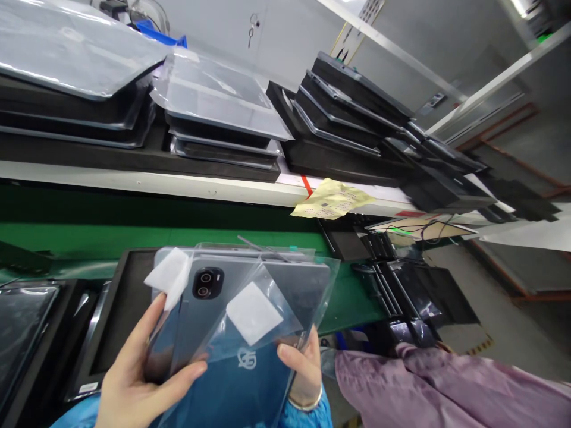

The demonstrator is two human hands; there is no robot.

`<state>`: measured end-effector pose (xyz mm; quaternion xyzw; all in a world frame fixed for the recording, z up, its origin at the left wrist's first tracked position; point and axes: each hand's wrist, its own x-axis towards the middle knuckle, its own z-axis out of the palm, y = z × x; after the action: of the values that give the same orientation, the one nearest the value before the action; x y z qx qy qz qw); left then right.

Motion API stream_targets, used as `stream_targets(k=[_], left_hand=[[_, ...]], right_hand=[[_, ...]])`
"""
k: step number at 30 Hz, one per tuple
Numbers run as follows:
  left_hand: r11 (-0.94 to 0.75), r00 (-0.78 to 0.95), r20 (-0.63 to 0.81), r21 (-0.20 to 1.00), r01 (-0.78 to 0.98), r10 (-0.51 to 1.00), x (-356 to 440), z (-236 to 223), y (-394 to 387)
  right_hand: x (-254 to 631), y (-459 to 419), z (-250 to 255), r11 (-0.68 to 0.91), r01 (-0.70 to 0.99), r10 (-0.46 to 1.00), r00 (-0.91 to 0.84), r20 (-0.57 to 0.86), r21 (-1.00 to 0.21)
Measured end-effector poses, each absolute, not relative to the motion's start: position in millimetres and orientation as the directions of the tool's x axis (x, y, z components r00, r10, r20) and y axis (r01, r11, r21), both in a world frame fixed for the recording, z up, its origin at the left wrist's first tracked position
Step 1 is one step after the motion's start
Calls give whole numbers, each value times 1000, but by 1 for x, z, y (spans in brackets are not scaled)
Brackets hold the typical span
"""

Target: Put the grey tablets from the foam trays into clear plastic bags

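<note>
A blue-grey tablet (214, 333) in a clear plastic sleeve (319, 303) is between my hands, its back facing me with a twin camera at the upper left. My left hand (138, 368) grips the left side, thumb lying across the back. One fingertip touches a white square pad (172, 273) at the upper left corner. My right hand (306, 365) clasps the right edge, thumb on the back. A second white square pad (254, 313) lies mid-back above a pale logo. Another edge shows behind the top; whether it is a second tablet I cannot tell.
Sleeved tablets (223, 95) are stacked with black foam trays (223, 163) on a white shelf (178, 187) above the green bench (348, 303). A yellow paper (332, 199) hangs from its edge. A person's mauve sleeve (428, 386) is close on the right; black trays (111, 321) lie left.
</note>
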<state>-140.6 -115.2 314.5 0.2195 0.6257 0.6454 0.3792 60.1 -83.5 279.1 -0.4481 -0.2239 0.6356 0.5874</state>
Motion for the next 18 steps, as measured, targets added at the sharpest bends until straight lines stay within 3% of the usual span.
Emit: stream_targets(k=[18], left_hand=[[158, -560, -158, 986, -49, 813, -148, 322, -109]], right_hand=[[48, -67, 306, -293, -573, 916, 61, -396, -765]])
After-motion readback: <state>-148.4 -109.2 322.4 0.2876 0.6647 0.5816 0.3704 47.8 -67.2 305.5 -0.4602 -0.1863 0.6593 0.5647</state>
